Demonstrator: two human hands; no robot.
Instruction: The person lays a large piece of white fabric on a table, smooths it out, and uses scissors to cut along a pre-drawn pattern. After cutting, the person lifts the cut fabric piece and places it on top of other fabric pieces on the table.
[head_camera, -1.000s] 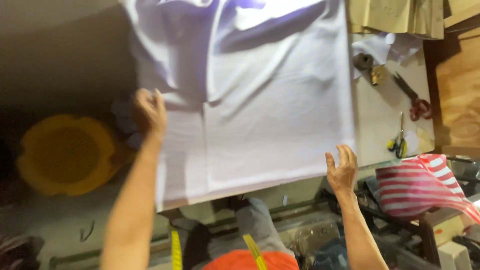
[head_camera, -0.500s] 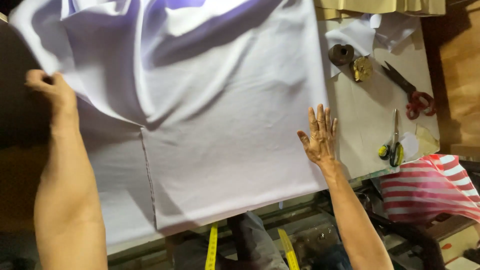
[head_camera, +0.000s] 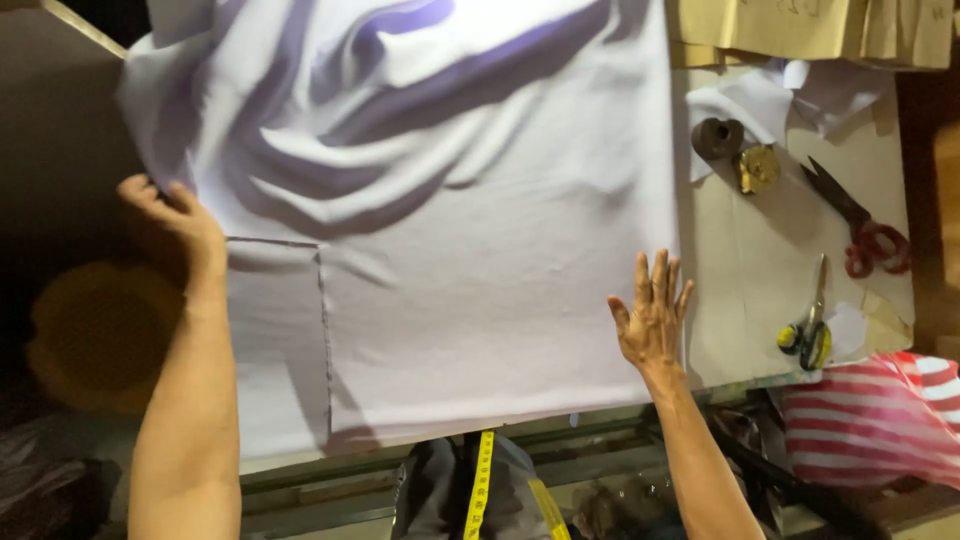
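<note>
Cloth, pale lilac-white and wide, lies spread over the cutting surface, its near half flat while the far half has bunched into long diagonal folds that were far fewer a second ago. The left hand has travelled up the cloth's left edge from the near corner and now has its grip clamped on that edge, lifting it off the side of the surface. The right hand has come up from the front edge and rests flat on the cloth near its right border, fingers apart, holding nothing. A straight seam or cut line (running from the left hand's level toward the front edge) now shows on the flat part. It looks as if the sheet is being drawn sideways and pinned in place, not yet smoothed. Beside the cloth lie red-handled shears, yellow-handled scissors and two small round weights. A yellow tape measure hangs at the person's front.
</note>
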